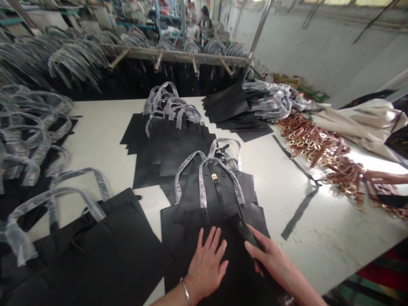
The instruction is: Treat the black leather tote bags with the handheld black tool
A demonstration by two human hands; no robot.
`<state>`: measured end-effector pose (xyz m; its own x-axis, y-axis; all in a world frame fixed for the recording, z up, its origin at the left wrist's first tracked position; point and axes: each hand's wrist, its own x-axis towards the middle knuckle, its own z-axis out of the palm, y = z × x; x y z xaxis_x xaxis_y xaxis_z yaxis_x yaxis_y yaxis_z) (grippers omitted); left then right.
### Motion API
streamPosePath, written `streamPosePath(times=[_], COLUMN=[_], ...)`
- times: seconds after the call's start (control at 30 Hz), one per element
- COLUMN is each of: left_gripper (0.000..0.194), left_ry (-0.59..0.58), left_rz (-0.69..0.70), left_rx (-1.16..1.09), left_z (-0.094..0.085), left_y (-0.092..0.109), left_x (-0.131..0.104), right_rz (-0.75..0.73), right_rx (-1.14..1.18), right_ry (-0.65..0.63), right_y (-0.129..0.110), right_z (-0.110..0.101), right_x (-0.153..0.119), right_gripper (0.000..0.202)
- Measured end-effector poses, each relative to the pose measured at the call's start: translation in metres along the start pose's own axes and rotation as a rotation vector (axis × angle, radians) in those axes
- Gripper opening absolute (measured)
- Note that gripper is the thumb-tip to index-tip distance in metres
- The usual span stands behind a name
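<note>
My left hand (208, 261), with a bangle at its wrist, lies flat with fingers spread on a black bag panel (204, 242). Just to its right, my right hand (267, 250) is closed around a long black object (244, 231) with a small round stud near its far end. Its exact kind I cannot make out, and its lower part is partly hidden by the hand. Beyond my hands lies a black handbag (191, 182) with plastic-wrapped handles (203, 187) and a gold clasp (214, 177) on a strap.
More black bags (95, 250) with wrapped handles lie at left and in a stack (178, 144) further back. Black panels (226, 106) are fanned out behind. Brown straps with gold rings (318, 148) are heaped on the pale table (299, 255) at right. A metal rack (178, 55) stands behind.
</note>
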<state>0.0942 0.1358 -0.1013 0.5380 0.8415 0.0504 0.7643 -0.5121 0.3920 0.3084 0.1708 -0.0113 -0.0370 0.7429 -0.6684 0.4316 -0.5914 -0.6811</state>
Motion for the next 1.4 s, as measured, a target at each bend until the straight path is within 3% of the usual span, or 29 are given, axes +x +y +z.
streamPosePath(times=[0.2,0.43,0.63,0.77,0.9,1.07,1.27,1.4], left_gripper=[0.046,0.05,0.05,0.038,0.038,0.033,0.019,0.014], left_ry=[0.013,0.206,0.212,0.221,0.164,0.131,0.139,0.17], left_rz=[0.018,-0.108,-0.05,-0.055,-0.082,-0.113,-0.146,-0.146], left_rx=[0.002,0.105,0.087,0.0,-0.061,-0.114,-0.181,-0.24], left_z=[0.001,0.018,0.012,0.012,0.015,0.013,0.007,0.009], left_y=[-0.001,-0.001,-0.001,-0.001,0.0,0.001,0.001,-0.001], left_x=[-0.001,-0.009,-0.007,-0.01,-0.01,-0.008,-0.008,-0.008], right_rz=[-0.012,0.006,-0.08,-0.073,-0.079,-0.155,-0.109,-0.118], right_rx=[-0.079,-0.106,-0.052,-0.082,-0.088,-0.106,-0.184,-0.253], right_ry=[-0.009,-0.037,0.193,0.011,-0.142,-0.103,-0.239,-0.238], right_y=[-0.014,-0.011,-0.031,-0.036,-0.038,-0.057,-0.051,-0.057], right_z=[0.012,0.012,0.018,0.02,0.039,0.062,0.052,0.059], right_x=[0.019,0.015,0.02,0.011,0.018,0.037,0.019,0.023], right_gripper=[0.062,0.064,0.069,0.066,0.059,0.059,0.06,0.061])
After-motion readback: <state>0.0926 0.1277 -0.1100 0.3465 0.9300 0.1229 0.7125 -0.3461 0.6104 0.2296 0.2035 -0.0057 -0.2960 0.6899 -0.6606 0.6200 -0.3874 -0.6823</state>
